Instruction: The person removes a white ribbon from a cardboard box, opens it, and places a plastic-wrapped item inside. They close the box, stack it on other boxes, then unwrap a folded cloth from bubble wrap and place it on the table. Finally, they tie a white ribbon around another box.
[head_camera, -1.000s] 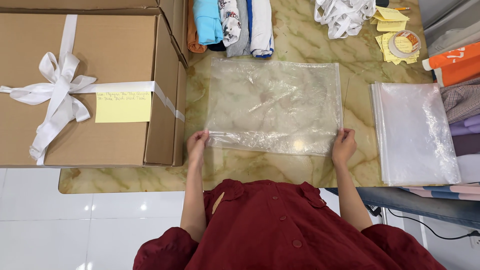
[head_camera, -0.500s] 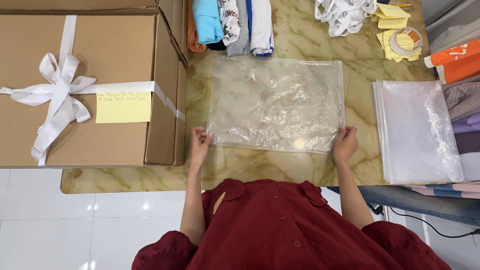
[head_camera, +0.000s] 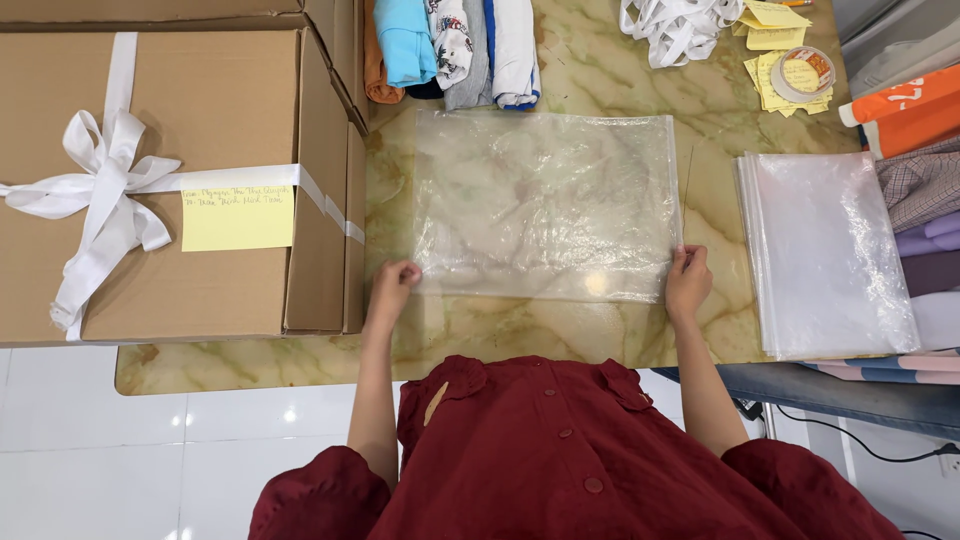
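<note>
A clear plastic bag (head_camera: 545, 200) lies flat on the marble tabletop (head_camera: 560, 330). My left hand (head_camera: 392, 288) pinches its near left corner. My right hand (head_camera: 688, 280) pinches its near right corner. Both arms come out of dark red sleeves at the bottom of the head view. The bag looks empty.
A large cardboard box (head_camera: 150, 180) with a white ribbon bow and a yellow note stands at the left. Folded clothes (head_camera: 455, 45) lie at the far edge. A stack of clear bags (head_camera: 830, 250) sits at the right, beside folded fabrics (head_camera: 925, 190). Yellow notes and a tape roll (head_camera: 800, 72) lie far right.
The bag has been pulled slightly toward me and smoothed flatter. Both hands keep hold of its near corners.
</note>
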